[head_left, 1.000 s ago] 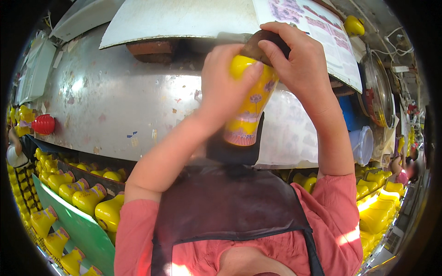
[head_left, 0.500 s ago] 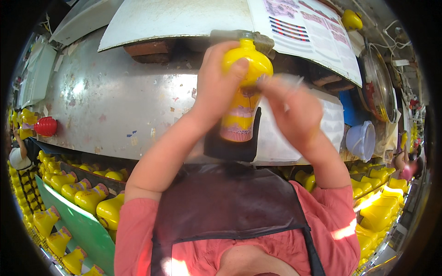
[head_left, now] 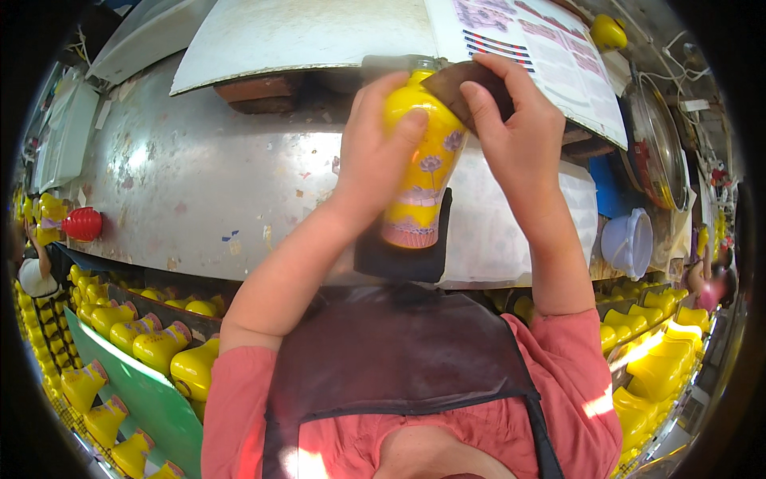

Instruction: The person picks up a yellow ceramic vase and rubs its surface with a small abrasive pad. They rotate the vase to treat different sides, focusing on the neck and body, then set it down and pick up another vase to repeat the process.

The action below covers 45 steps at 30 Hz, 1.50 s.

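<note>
A glossy yellow vase (head_left: 420, 203) with purple flower decals lies with its neck pointing away from me, its base above a black pad (head_left: 405, 259). My left hand (head_left: 373, 144) is closed around its left shoulder, thumb on top. Between the thumb and fingers of my right hand (head_left: 519, 116) is a flat dark brown scraper (head_left: 461, 86), pinched by its right side. The scraper's pointed left end is at the vase's neck and right shoulder; whether it touches I cannot tell. Past the neck, a blurred greyish block (head_left: 384, 68) shows partly.
A white board (head_left: 311, 36) on bricks (head_left: 255, 92) spans the far side, with printed decal sheets (head_left: 511, 32) on its right. White paper (head_left: 519, 231) covers the metal table's right. A pale blue bucket (head_left: 626, 243) stands farther right; yellow vases (head_left: 159, 343) fill racks on both sides.
My right hand has moved up and away from the vase's middle, toward its neck, and the brown scraper now shows plainly. My left hand stays on the vase, which has hardly moved.
</note>
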### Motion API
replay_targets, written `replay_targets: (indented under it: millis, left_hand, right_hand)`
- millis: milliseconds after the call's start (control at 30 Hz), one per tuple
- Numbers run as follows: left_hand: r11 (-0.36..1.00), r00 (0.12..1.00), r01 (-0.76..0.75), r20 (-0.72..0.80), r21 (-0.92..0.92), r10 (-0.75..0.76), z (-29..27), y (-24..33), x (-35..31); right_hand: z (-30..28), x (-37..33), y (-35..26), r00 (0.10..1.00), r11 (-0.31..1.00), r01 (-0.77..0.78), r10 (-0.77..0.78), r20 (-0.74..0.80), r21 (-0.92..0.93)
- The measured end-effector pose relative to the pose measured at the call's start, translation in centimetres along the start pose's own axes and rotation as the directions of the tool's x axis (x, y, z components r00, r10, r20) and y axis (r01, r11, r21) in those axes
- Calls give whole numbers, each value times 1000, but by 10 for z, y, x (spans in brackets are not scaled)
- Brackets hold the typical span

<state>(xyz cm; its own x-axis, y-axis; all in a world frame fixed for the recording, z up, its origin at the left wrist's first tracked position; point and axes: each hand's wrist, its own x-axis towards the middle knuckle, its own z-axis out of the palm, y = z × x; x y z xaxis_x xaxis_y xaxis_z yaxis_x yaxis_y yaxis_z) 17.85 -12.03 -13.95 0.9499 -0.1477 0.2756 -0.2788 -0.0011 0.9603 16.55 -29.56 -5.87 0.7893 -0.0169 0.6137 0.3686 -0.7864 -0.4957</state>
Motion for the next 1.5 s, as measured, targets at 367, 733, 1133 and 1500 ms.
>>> replay_targets:
  millis: [367, 733, 1133, 1500]
  left_hand:
    - [913, 986, 166, 41, -373, -162, -18, 11, 7]
    - [974, 983, 114, 161, -197, -83, -9, 34, 18]
    - [994, 999, -36, 39, 100, 33, -4, 9, 14]
    - [982, 997, 57, -34, -183, -64, 0, -8, 11]
  right_hand:
    - [-12, -3, -17, 892, 855, 450, -442, 90, -259]
    - [-1, -61, -37, 750, 777, 626, -623, 222, 67]
    - [-16, -67, -5, 715, 738, 632, -673, 190, 235]
    - [-10, -80, 1, 831, 810, 542, -556, 3, 223]
